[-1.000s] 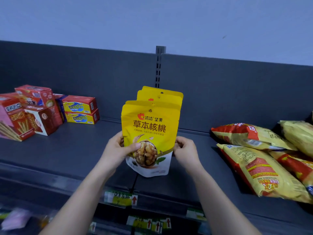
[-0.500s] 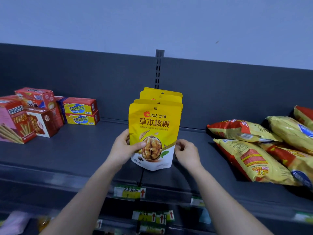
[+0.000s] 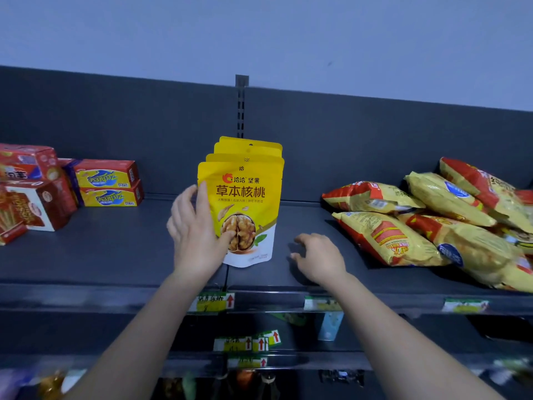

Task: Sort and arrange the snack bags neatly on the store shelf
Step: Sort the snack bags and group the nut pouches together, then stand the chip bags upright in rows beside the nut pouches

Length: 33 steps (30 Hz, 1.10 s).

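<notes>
Several yellow walnut bags stand upright in a row, one behind the other, at the middle of the dark shelf. My left hand touches the left side of the front bag, fingers fairly straight and pointing up, thumb lying on the walnut picture. My right hand is apart from the bags, low over the shelf to their right, fingers loosely curled and holding nothing. A loose pile of yellow-and-red snack bags lies on the right of the shelf.
Red and yellow snack boxes are stacked at the left, with larger red boxes at the far left. Price tags line the shelf's front edge. Lower shelves with goods show below. A slotted upright runs up the back panel.
My right hand has let go of the front walnut bag and moved right and down over the shelf. My left hand's fingers have straightened along the bag's left side.
</notes>
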### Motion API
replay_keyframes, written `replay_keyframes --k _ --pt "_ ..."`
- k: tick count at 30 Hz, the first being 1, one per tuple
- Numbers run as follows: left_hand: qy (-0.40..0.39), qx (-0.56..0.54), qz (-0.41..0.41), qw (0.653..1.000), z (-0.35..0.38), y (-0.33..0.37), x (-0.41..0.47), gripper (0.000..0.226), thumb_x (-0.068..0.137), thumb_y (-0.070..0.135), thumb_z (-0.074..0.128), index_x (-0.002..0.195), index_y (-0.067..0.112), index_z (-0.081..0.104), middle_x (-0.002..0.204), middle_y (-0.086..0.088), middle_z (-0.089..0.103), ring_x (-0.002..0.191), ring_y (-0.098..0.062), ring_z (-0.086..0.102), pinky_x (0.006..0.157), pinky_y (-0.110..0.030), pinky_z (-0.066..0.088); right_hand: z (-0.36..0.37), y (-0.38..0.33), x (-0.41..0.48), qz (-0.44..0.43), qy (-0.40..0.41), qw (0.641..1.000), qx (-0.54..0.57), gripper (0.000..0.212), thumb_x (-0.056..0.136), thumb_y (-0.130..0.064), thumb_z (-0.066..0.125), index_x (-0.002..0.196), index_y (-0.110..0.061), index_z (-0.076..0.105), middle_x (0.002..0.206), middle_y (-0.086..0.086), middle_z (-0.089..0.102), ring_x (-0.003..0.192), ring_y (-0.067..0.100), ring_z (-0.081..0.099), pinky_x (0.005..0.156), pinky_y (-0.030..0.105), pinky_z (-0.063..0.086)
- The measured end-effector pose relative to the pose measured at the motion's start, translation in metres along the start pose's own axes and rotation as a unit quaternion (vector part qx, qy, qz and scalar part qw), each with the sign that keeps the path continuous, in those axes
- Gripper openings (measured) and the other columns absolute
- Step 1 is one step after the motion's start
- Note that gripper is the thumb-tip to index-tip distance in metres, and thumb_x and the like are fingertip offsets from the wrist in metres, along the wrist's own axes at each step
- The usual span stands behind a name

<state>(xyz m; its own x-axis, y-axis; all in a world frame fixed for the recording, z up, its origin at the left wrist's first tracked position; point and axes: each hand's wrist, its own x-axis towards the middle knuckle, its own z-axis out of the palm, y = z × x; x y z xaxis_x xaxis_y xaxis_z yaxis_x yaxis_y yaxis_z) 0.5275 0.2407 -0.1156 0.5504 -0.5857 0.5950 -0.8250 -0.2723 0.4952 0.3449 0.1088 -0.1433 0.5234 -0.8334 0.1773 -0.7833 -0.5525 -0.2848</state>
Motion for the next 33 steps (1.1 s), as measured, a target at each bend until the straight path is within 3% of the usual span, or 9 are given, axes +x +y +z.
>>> replay_keyframes --k 7,11,14,18,21,24,28,30,33 --pt "0.034 0.068 0.205 0.976 0.011 0.063 -0.003 0.069 0.066 0.012 0.083 0.128 0.008 0.054 0.121 -0.014 0.055 0.112 -0.028 0.036 0.086 -0.046 0.042 -0.036 0.025 -0.009 -0.036 0.038 0.996 -0.073 0.044 0.093 -0.036 0.057 0.134 -0.018 0.053 0.126 0.008 0.055 0.122 0.028 0.045 0.095 0.037 0.042" --pt "0.008 0.088 0.257 0.963 0.036 0.108 -0.001 0.071 0.055 0.011 0.085 0.121 0.006 0.059 0.113 -0.012 0.059 0.106 -0.027 0.04 0.079 -0.043 0.048 -0.066 0.057 -0.005 -0.047 0.071 0.992 -0.093 0.045 0.092 -0.036 0.058 0.134 -0.019 0.053 0.129 0.007 0.054 0.122 0.027 0.045 0.097 0.036 0.04" --pt "-0.021 0.136 0.27 0.953 0.065 0.135 0.004 0.073 0.048 0.008 0.084 0.117 0.006 0.062 0.108 -0.011 0.061 0.101 -0.031 0.053 0.073 -0.04 0.049 -0.089 0.089 0.002 -0.044 0.091 0.987 -0.123 0.044 0.091 -0.036 0.059 0.132 -0.019 0.055 0.129 0.007 0.053 0.123 0.028 0.043 0.098 0.037 0.04" --pt "-0.087 0.18 0.25 0.947 0.109 0.166 0.005 0.074 0.049 0.012 0.085 0.119 0.008 0.062 0.109 -0.009 0.063 0.102 -0.033 0.058 0.073 -0.04 0.05 -0.113 0.131 0.012 -0.036 0.086 0.986 -0.135 0.046 0.092 -0.035 0.058 0.134 -0.018 0.053 0.128 0.007 0.052 0.12 0.027 0.045 0.096 0.037 0.041" --pt "-0.119 0.174 0.232 0.949 0.137 0.194 0.005 0.069 0.077 0.019 0.072 0.139 0.014 0.043 0.133 -0.006 0.049 0.125 -0.028 0.043 0.094 -0.04 0.041 -0.122 0.159 0.022 -0.022 0.069 0.99 -0.12 0.048 0.091 -0.033 0.059 0.135 -0.016 0.049 0.128 0.008 0.05 0.119 0.027 0.047 0.095 0.037 0.043" --pt "-0.167 0.132 0.184 0.96 0.157 0.218 0.012 0.066 0.091 0.023 0.056 0.149 0.019 0.024 0.144 -0.004 0.037 0.133 -0.025 0.032 0.104 -0.038 0.033 -0.127 0.18 0.031 -0.004 0.036 0.992 -0.119 0.049 0.091 -0.036 0.059 0.134 -0.015 0.047 0.129 0.009 0.051 0.121 0.028 0.047 0.094 0.038 0.044" --pt "-0.202 0.006 0.084 0.976 0.172 0.238 0.023 0.063 0.096 0.031 0.049 0.15 0.028 0.017 0.139 -0.005 0.042 0.127 -0.025 0.041 0.098 -0.042 0.043 -0.131 0.197 0.04 0.018 -0.031 0.994 -0.102 0.051 0.091 -0.05 0.056 0.128 -0.015 0.052 0.122 0.007 0.06 0.112 0.027 0.057 0.087 0.038 0.049" --pt "-0.206 -0.056 0.032 0.977 0.178 0.243 0.03 0.056 0.097 0.037 0.046 0.148 0.026 0.024 0.132 -0.005 0.049 0.119 -0.024 0.05 0.095 -0.042 0.045 -0.131 0.199 0.044 0.018 -0.075 0.99 -0.121 0.053 0.091 -0.06 0.047 0.118 -0.015 0.058 0.116 0.004 0.065 0.105 0.025 0.061 0.084 0.037 0.051" --pt "-0.212 -0.118 -0.072 0.967 0.187 0.247 0.044 0.047 0.095 0.055 0.04 0.126 0.021 0.049 0.116 -0.001 0.062 0.104 -0.022 0.059 0.088 -0.04 0.049 -0.129 0.196 0.046 0.022 -0.144 0.983 -0.116 0.081 0.081 -0.081 0.037 0.122 -0.015 0.058 0.122 0.005 0.062 0.112 0.025 0.059 0.09 0.038 0.048"
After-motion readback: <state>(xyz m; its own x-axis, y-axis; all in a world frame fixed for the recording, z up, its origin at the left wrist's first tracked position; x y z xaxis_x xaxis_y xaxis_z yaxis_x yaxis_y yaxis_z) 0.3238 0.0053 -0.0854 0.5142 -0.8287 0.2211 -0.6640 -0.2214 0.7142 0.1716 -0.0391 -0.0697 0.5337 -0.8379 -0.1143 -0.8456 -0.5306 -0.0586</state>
